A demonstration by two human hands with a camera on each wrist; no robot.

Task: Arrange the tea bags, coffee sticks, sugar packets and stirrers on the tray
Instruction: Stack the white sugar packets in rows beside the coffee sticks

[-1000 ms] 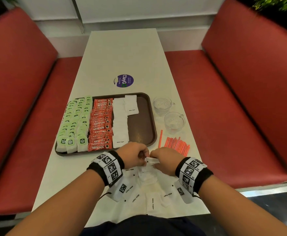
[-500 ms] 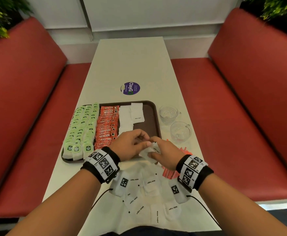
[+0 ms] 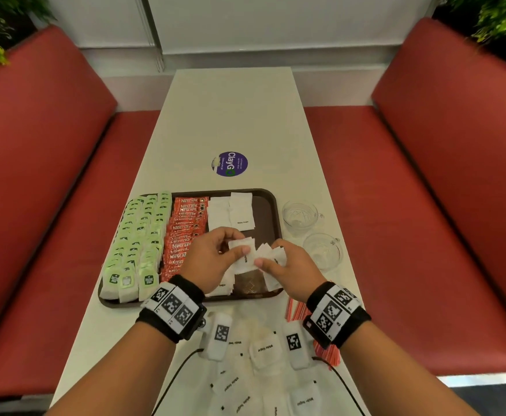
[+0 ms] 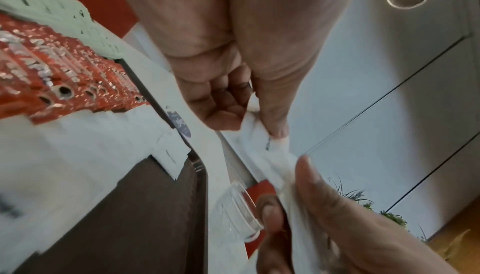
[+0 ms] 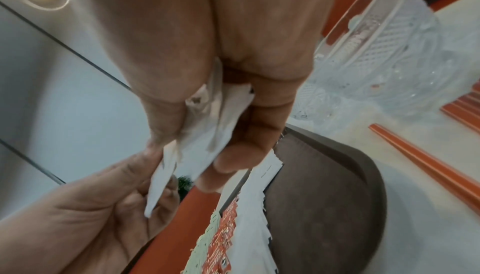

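Fingers (image 3: 239, 250) of our left hand (image 3: 208, 261) and right hand (image 3: 290, 270) pinch thin, crinkled white paper sugar packets (image 3: 256, 258) at frame centre, above the smooth brown tray (image 3: 271, 205). Our hands hide the tray's lower middle. Loose packets (image 3: 265, 349) on the worktop (image 3: 230, 115) blur at bottom.

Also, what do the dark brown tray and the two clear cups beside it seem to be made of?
The dark brown tray looks like moulded plastic with a matte, slightly textured floor and a rounded raised rim. The two clear cups, far and near, look like cut-pattern glass, though clear plastic is possible: transparent walls with a diamond relief that glints.
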